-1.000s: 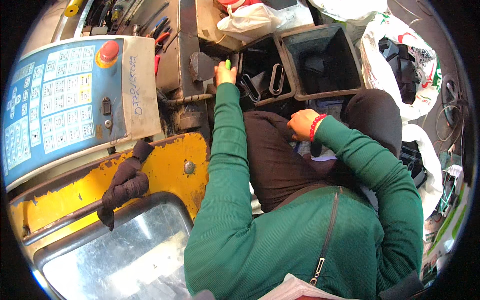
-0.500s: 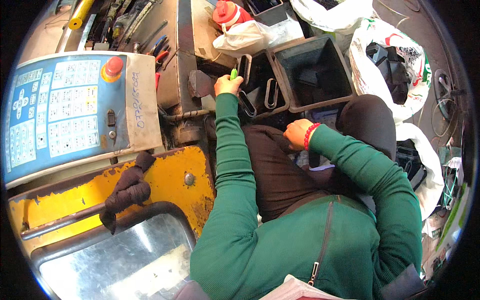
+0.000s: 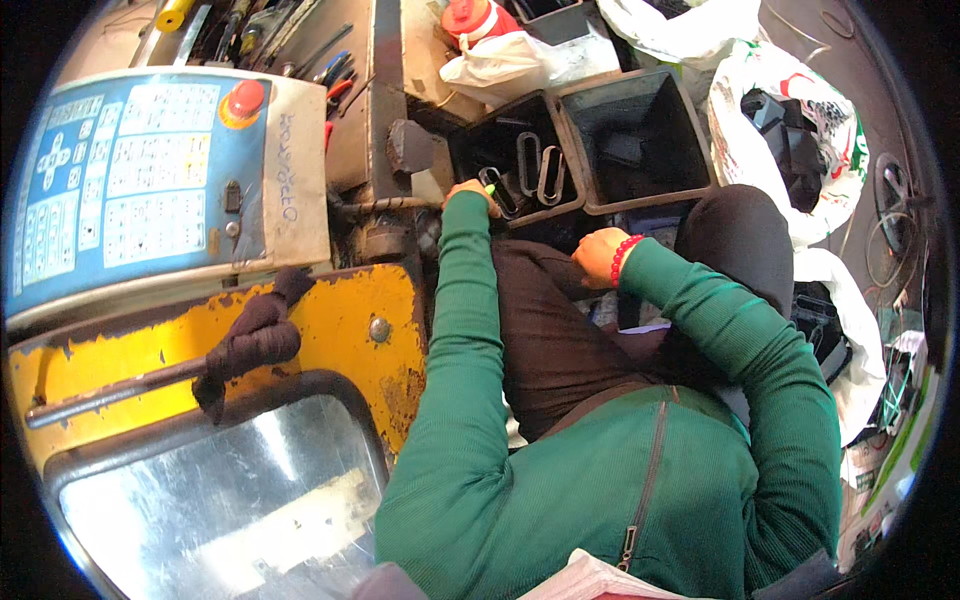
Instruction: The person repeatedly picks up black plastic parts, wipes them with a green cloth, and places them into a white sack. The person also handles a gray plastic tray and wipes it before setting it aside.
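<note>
In the head view, the person's bare left hand [image 3: 470, 196] reaches forward to the near left corner of a black, open-topped square bin [image 3: 546, 214], its grip pressed together on a slim bright-green piece [image 3: 490, 189] that pokes out at the right edge of the hand. Three dark, oblong ring-shaped parts [image 3: 528, 165] stand or lean inside that bin, the nearest of them right beside the green piece. A second black square bin [image 3: 655, 203] with a worn brownish rim sits against it on the right, with dark pieces lying at its bottom. The bare right hand [image 3: 598, 256], with a red beaded bracelet [image 3: 625, 260] at its wrist, is bent in over the lap with its fingers curled; they are too hidden to tell whether that grip pinches anything. To the right of the bins, a white plastic bag [image 3: 730, 105] stands open around black moulded pieces [image 3: 785, 150]. Beyond the bins, a red-and-white bottle [image 3: 475, 20] rises behind a crumpled white plastic wrap [image 3: 490, 68]. On the left, a blue control panel [image 3: 160, 190] carries a round red push-button [image 3: 245, 98], and below it a knotted dark cloth [image 3: 258, 340] hangs on a metal bar [image 3: 120, 391] across a chipped yellow metal cover [image 3: 340, 315].
</note>
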`<act>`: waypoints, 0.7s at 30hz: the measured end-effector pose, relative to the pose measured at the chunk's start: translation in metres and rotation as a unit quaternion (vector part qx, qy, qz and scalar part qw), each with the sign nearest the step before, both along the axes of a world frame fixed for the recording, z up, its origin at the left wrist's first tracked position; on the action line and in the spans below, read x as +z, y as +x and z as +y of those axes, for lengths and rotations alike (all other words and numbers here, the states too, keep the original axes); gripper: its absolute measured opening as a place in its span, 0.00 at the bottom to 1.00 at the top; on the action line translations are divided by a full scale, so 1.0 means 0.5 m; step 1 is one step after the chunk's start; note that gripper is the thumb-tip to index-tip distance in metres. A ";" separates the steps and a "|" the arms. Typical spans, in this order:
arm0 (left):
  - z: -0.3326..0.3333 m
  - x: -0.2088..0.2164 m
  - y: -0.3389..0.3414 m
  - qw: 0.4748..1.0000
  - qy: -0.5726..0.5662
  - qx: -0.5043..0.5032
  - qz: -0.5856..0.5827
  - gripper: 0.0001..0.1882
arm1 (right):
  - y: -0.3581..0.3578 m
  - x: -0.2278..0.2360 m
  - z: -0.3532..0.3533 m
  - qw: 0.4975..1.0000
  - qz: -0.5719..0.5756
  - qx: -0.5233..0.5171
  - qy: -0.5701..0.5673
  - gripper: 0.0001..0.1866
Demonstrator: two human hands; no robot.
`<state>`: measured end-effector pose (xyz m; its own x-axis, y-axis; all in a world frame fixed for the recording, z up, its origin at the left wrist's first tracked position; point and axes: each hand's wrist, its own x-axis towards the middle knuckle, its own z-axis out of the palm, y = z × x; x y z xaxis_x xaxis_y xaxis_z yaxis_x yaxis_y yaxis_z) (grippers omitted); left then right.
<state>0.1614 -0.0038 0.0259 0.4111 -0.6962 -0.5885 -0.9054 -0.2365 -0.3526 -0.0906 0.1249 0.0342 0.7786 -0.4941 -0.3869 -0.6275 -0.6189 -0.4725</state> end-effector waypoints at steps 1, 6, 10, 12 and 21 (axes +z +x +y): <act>-0.004 -0.001 -0.009 1.000 -0.006 0.001 -0.017 0.30 | 0.000 0.002 -0.001 1.000 0.002 -0.002 -0.003 0.17; 0.007 0.077 -0.058 0.993 -0.109 -0.026 0.036 0.20 | 0.003 -0.001 0.001 1.000 -0.023 -0.019 -0.009 0.19; 0.044 0.103 -0.073 0.925 -0.349 -0.126 0.085 0.16 | -0.005 -0.003 0.008 0.998 -0.051 -0.020 -0.018 0.14; 0.017 0.065 -0.069 0.910 -0.345 -0.184 0.138 0.15 | -0.015 -0.006 0.008 0.998 -0.053 -0.011 -0.024 0.14; -0.021 -0.056 -0.019 0.931 -0.232 -0.236 0.157 0.26 | -0.011 0.030 0.020 0.999 -0.036 -0.001 0.006 0.14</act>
<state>0.1517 -0.0145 -0.0023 -0.1461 -0.9646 -0.2193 -0.9883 0.1523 -0.0116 -0.0961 0.1351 0.0492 0.8034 -0.4914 -0.3364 -0.5933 -0.6115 -0.5236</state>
